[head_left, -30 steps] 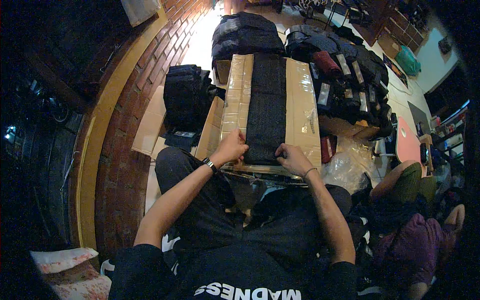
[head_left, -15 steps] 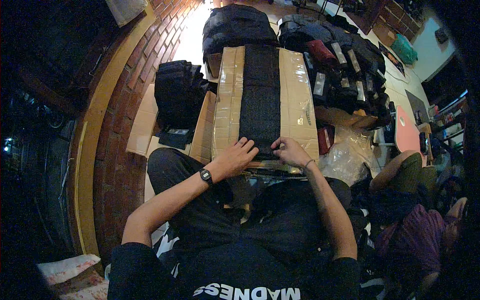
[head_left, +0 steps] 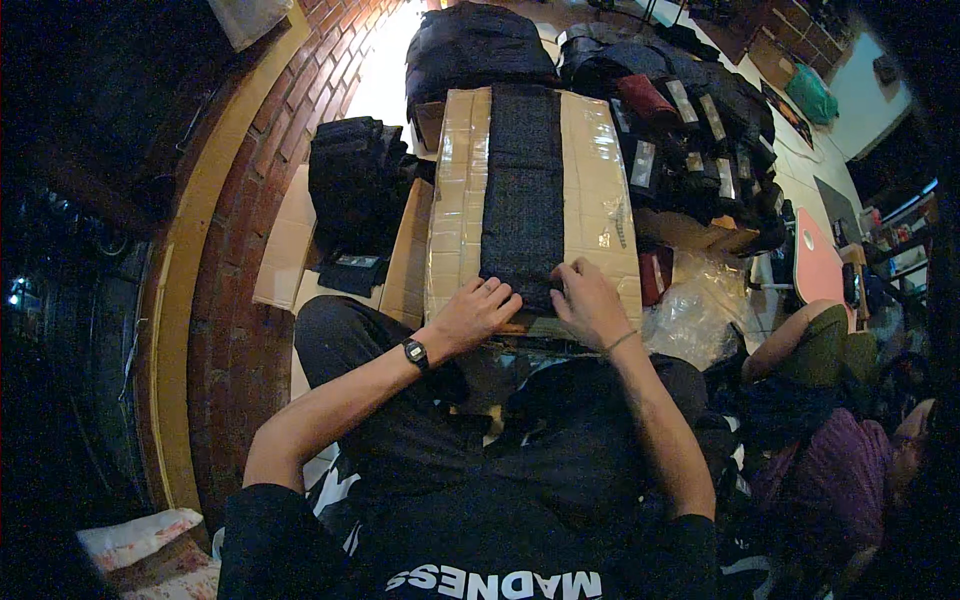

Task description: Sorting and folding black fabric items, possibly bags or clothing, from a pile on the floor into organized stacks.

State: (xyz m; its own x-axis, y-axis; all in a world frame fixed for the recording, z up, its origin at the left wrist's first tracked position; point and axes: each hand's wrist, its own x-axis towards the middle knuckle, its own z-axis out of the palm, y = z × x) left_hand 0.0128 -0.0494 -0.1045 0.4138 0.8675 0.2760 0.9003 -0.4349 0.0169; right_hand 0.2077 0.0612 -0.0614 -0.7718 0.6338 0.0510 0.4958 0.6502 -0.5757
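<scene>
A long strip of folded black cloth [head_left: 525, 180] lies lengthwise down the middle of a taped cardboard box [head_left: 458, 200] in front of me. Its near end reaches close to the box's front edge. My left hand [head_left: 476, 314], with a watch on its wrist, rests on the near left corner of the cloth, its fingers stretched over it. At the near right corner, my right hand [head_left: 594, 305] has bent fingers and thumb closed on the cloth's edge; the fingertips are partly hidden.
Folded black cloths [head_left: 355, 190] are stacked in an open carton on the left. More black bundles [head_left: 480, 45] stand behind the box. Labelled black packs [head_left: 700, 150] pile up at the right, above clear plastic wrap [head_left: 695, 310]. Another person's leg [head_left: 795, 345] is at the right.
My right hand has moved slightly up along the cloth's right edge. The fingers of my left hand have drawn closer together at the near left corner. The cloth lies slightly further right.
</scene>
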